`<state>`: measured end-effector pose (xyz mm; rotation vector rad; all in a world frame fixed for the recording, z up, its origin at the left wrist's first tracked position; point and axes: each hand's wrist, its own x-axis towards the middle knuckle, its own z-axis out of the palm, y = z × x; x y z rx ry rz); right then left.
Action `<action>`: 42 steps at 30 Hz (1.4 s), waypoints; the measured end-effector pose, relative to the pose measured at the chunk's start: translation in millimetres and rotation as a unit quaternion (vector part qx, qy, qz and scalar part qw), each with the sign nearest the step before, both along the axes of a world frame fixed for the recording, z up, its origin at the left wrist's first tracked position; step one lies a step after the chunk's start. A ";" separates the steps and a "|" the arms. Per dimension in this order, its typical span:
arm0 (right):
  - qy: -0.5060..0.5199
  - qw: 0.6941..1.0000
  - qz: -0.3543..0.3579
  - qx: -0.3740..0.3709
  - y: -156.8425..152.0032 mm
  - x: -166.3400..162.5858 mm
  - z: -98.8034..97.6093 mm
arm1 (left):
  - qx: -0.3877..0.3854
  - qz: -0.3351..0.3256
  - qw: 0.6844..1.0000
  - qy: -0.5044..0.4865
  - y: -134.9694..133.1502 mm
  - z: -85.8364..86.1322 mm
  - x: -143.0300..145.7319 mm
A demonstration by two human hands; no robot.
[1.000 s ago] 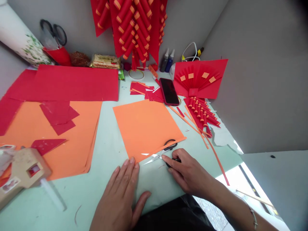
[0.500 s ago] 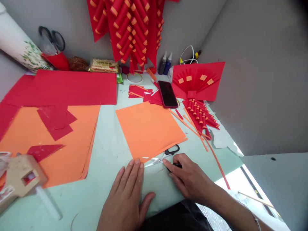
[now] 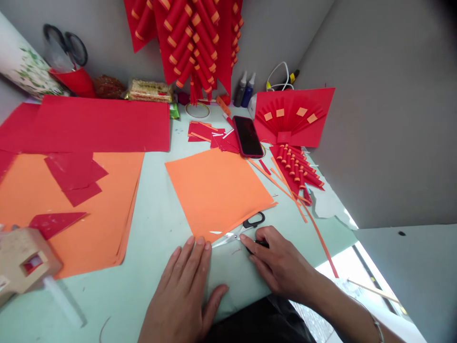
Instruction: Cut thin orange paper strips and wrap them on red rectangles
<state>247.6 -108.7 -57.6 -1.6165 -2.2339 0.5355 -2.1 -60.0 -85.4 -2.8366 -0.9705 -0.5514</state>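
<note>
A sheet of orange paper (image 3: 217,190) lies in the middle of the table, with a narrow strip along its near edge. My left hand (image 3: 182,286) rests flat, fingers stretched out, its fingertips on the sheet's near corner. In my right hand (image 3: 274,259) is the lower black handle of a pair of scissors (image 3: 235,237), its index finger near the pivot. The other handle loop stands apart, at the paper's edge. The blades point left along that edge toward my left fingertips, and a piece of blade shows over the paper.
Left lie orange sheets (image 3: 96,238) with red scraps, red card (image 3: 107,126) and a glue gun (image 3: 24,262). Behind the sheet are a phone (image 3: 247,136), paper scraps and a tape roll (image 3: 197,110). Paper strips (image 3: 285,181) and a red firecracker decoration (image 3: 296,166) lie right.
The whole view has shifted slightly, so things sit a little further left and higher. Both hands, the scissors and the orange sheet keep nearly the same places relative to each other.
</note>
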 end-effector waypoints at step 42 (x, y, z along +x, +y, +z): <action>0.017 0.999 -0.027 -0.015 -24.2 -10.6 -4.1 | 0.006 0.000 1.000 -0.003 -0.4 1.7 6.4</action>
